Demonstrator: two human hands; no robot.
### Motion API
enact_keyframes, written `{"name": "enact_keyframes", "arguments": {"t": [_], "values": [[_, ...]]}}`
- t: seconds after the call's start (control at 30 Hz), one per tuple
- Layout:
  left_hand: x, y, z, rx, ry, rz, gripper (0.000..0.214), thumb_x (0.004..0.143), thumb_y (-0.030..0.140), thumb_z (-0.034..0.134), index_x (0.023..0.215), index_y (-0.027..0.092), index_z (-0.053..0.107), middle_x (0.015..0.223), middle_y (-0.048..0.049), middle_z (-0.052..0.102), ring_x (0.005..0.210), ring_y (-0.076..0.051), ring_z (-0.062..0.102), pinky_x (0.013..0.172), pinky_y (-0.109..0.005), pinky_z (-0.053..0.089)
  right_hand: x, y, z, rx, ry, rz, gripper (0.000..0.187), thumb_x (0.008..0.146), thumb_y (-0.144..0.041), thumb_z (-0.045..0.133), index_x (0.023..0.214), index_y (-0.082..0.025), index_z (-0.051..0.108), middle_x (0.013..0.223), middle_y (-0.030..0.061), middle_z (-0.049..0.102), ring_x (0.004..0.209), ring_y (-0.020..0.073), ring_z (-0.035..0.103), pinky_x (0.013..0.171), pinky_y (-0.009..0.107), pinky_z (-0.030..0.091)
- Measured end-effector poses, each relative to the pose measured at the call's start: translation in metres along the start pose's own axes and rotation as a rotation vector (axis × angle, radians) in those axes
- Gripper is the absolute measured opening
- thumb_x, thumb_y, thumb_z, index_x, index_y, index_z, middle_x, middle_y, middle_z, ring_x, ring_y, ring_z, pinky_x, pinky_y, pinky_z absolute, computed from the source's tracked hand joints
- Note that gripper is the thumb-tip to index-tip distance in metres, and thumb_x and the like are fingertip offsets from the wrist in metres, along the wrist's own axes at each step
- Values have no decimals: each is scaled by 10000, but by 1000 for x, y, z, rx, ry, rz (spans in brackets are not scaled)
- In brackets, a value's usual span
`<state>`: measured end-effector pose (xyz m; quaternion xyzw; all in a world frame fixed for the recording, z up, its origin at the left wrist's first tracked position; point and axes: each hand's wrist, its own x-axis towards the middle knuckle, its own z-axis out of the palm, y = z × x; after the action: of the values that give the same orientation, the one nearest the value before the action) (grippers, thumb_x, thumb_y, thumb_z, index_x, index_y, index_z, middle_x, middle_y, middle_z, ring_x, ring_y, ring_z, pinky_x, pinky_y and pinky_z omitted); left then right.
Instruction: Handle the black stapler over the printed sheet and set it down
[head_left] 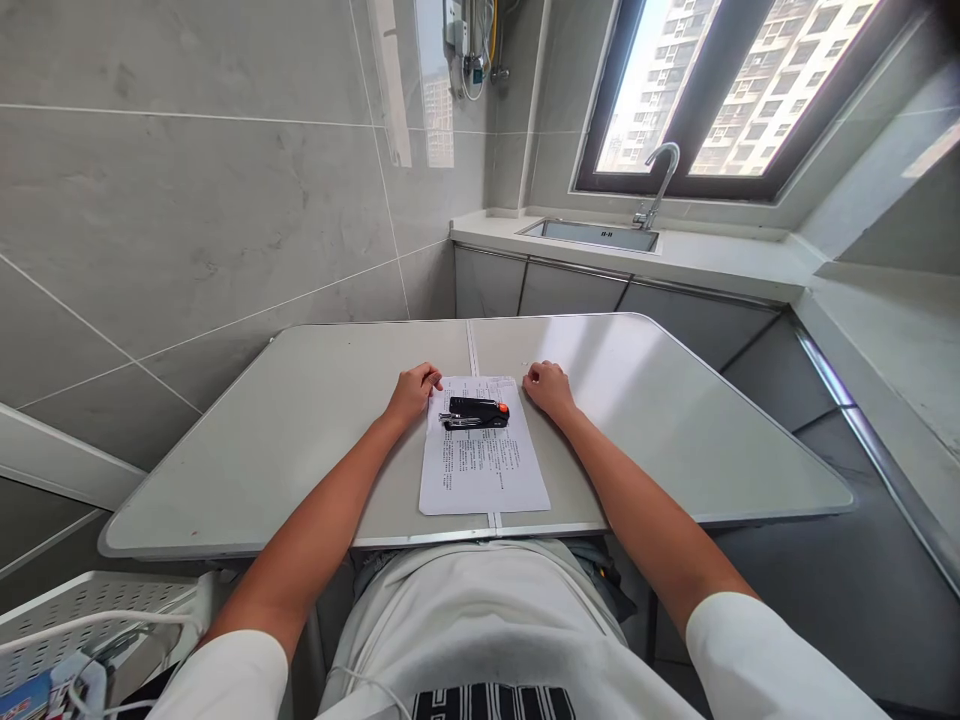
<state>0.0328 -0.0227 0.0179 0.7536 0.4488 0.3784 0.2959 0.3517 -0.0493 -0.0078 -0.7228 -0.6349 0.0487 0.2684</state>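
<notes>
A printed sheet of paper (484, 465) lies on the white folding table (300, 430) in front of me. A black stapler (474, 413) with an orange end rests across the top part of the sheet. My left hand (412, 392) sits at the paper's upper left edge with fingers curled under, nothing visible in them. My right hand (547, 387) rests at the upper right corner of the paper, fingers also curled in a loose fist. Neither hand touches the stapler.
Behind the table runs a counter with a sink (592, 235) and a tap (660, 180) under a window. Tiled wall stands on the left. A white perforated shelf (82, 610) with cables sits at my lower left.
</notes>
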Motion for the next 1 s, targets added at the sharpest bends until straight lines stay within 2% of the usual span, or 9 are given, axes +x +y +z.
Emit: {"name": "enact_keyframes", "arguments": {"t": [0.1,0.23,0.33,0.5,0.6,0.73,0.83,1.0], "values": [[1,-3,1,-27,5,-4,242,954,423,594,933,201,686,856,-45,767,676,-166,624,721,-317,506,-4,-6,-10,250,107,-115,360,996,-388,524,677,-222,496,779,48,591,799,211,552,804,344,439],[1,-8,3,-42,16,22,236,919,407,645,981,203,747,857,-39,771,707,-176,668,759,-328,527,-16,-22,-20,477,1,-363,556,1060,-590,381,680,-223,556,747,41,581,714,188,531,741,335,446],[1,-7,3,-35,-1,30,227,922,400,647,934,210,771,806,-32,767,740,-191,704,787,-335,533,-25,-34,-22,515,-128,-567,578,1053,-668,374,819,-222,657,828,54,636,778,200,568,767,342,471],[-2,2,1,17,-19,97,220,933,374,652,945,219,807,895,-44,806,856,-213,722,851,-352,541,-32,-47,-19,423,-305,-807,516,973,-689,602,1169,-220,695,1008,84,702,924,235,613,822,352,504],[-5,8,-2,10,-22,142,222,939,360,645,953,224,819,993,-45,819,901,-219,713,880,-362,548,-38,-51,-12,340,-331,-837,581,921,-657,706,1296,-216,648,1099,106,711,984,255,644,840,357,516],[-7,13,-4,-24,-17,163,227,948,360,642,961,221,821,1024,-49,822,941,-230,718,901,-376,550,-44,-57,-2,282,-269,-827,413,1013,-494,632,1325,-224,639,1105,101,726,988,252,670,861,366,515],[-7,15,-4,-41,-9,187,226,956,376,653,966,223,819,1025,-54,824,959,-237,729,915,-382,549,-46,-60,-3,326,-158,-825,342,1020,-438,618,1290,-233,660,1085,98,738,995,258,672,872,382,520],[-8,17,-4,-19,10,227,238,968,422,665,1011,246,820,1060,-54,822,1014,-251,732,992,-407,525,-44,-59,-9,390,80,-693,306,1019,-422,604,1267,-254,662,1044,96,742,990,280,648,859,412,528]]}}
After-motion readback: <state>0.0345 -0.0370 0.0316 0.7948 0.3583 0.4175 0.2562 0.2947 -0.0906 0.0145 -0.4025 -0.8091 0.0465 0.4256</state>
